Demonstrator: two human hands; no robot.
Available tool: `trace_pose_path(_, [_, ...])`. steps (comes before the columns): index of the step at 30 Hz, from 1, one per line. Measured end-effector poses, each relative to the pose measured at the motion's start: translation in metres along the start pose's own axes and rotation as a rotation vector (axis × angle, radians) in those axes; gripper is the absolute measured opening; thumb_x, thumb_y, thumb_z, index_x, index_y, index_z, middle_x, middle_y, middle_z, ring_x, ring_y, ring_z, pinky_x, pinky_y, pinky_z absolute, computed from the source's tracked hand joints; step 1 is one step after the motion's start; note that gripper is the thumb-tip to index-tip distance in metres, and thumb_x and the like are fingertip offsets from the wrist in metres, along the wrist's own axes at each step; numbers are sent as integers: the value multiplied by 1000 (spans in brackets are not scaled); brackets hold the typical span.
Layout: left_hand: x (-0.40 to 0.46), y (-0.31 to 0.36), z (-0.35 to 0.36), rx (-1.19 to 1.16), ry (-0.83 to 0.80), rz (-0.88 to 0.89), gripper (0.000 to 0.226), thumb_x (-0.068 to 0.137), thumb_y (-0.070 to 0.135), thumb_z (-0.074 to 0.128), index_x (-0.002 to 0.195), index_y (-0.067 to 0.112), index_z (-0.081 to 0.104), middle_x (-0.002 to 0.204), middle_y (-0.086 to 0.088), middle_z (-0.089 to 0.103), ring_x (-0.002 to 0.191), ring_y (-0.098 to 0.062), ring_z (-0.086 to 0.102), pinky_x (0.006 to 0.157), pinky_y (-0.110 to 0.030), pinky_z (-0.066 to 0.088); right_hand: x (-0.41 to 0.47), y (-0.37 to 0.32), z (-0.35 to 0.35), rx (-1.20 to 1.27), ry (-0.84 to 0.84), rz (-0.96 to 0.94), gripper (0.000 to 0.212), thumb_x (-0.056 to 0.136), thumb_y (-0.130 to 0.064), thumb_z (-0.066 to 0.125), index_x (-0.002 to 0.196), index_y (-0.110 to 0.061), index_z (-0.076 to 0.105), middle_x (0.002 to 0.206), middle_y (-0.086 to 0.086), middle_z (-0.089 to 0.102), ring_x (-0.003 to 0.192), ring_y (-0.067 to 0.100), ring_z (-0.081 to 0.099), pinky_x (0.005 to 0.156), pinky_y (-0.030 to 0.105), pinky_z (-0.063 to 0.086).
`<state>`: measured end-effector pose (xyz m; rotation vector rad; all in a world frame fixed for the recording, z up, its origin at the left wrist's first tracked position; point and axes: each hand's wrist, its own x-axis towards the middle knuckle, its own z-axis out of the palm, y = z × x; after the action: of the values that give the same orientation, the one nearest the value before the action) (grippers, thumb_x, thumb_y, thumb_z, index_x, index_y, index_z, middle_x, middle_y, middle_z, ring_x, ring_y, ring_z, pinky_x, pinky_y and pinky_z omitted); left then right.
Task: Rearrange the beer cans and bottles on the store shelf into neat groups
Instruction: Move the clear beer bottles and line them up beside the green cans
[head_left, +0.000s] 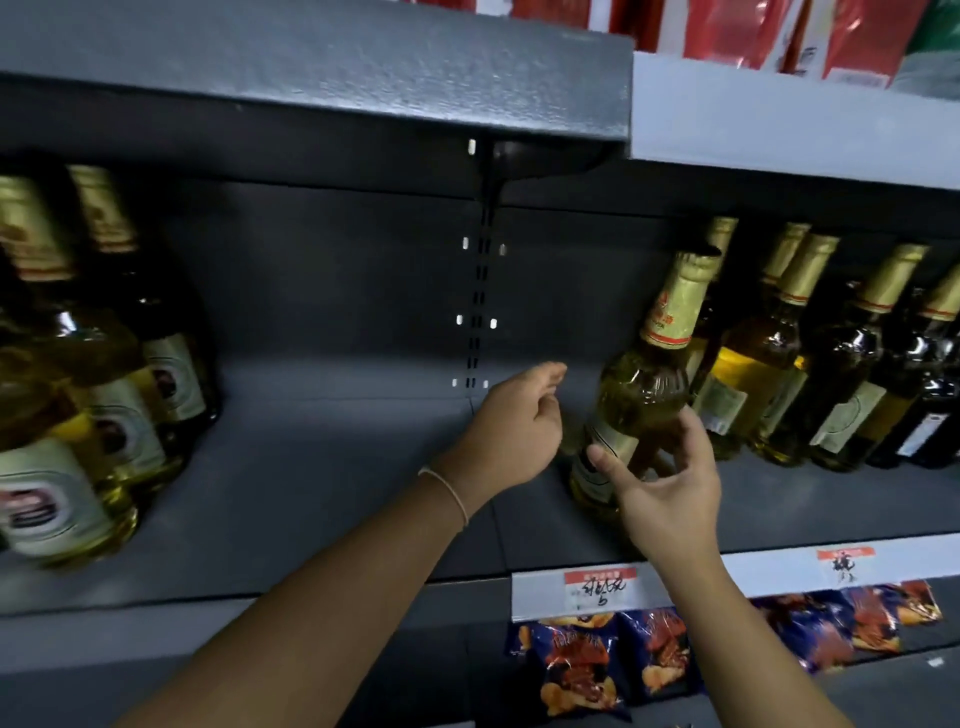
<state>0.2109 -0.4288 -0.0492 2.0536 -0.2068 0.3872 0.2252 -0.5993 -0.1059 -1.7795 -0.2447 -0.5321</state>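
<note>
A dark grey shelf (322, 467) runs across the whole view, its middle stretch bare. At its left end stands a cluster of gold-foiled bottles with pale labels (78, 395); at its right end a row of similar bottles (810, 358) lines the back. Just left of that row, one bottle (644, 384) stands tilted on the shelf. The right hand (670, 488) is spread wide in front of its lower body, thumb against the label, fingers relaxed and not closed round it. The left hand (514, 431), just left of the bottle, has loosely curled fingers and holds nothing. Below the shelf edge hang price tags (600, 587) and snack bags (613, 665).
</note>
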Motion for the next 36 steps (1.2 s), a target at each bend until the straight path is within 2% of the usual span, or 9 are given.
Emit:
trace_pose_path(2, [-4,-3,-14,0,17,-8,44,99,5,38,142,13,44,141,-3,51,129,-10,48,107,-18,35,-4,-4,11,2,-12,-18,83,69,-19,88,141,-20,46,137,-1,54,119,5,53,95,8,43])
trace_pose_path(4, [-7,-6,-29,-4,40,-17,44,99,5,38,142,12,44,141,-4,52,129,-10,48,108,-18,34,-8,-8,24,-2,-24,-38,83,70,-17,88,142,-21,45,137,-1,53,117,4,52,86,-2,39])
trace_pose_path(6, [-11,-10,-43,0,67,-26,43,99,6,38,142,13,45,141,-3,52,129,-10,48,109,-19,35,-13,-14,37,4,-49,-44,84,71,-18,87,142,-25,44,137,-3,53,119,5,51,88,1,40])
trace_pose_path(9, [-19,-14,-62,18,94,-28,43,100,7,38,142,15,45,141,-2,52,129,-10,48,110,-20,36,-17,-22,54,6,-81,-64,83,69,-21,88,140,-28,45,135,-5,53,120,4,53,100,24,46])
trace_pose_path(11, [-23,-17,-74,35,110,-22,43,100,5,38,142,13,44,141,-4,51,129,-11,48,107,-17,35,-18,-26,65,-19,-99,-98,83,68,-22,88,139,-24,46,133,-2,55,121,5,54,103,29,46])
trace_pose_path(21, [-55,-55,-142,96,207,-143,45,97,2,37,142,9,43,142,-7,50,131,-14,46,106,-17,32,-34,-52,137,63,-237,-133,83,67,-15,90,139,-21,48,132,2,57,119,10,57,104,34,48])
trace_pose_path(26, [-74,-70,-169,192,245,-183,49,93,-2,40,142,5,42,142,-12,50,133,-19,45,107,-17,31,-44,-66,175,144,-323,-89,86,68,-14,89,140,-30,45,132,-4,57,118,8,59,101,37,51])
trace_pose_path(31, [-94,-83,-195,251,262,-246,54,89,-2,44,142,4,41,144,-13,48,135,-22,43,115,-30,31,-50,-82,211,235,-388,-48,81,72,-4,85,139,-26,46,119,-15,64,110,2,63,97,31,51])
trace_pose_path(36, [-113,-94,-208,287,261,-327,58,89,1,45,146,7,37,148,-10,43,138,-21,39,115,-26,27,-50,-94,240,311,-468,-20,75,77,5,78,141,-17,44,123,-7,65,113,5,63,98,23,50])
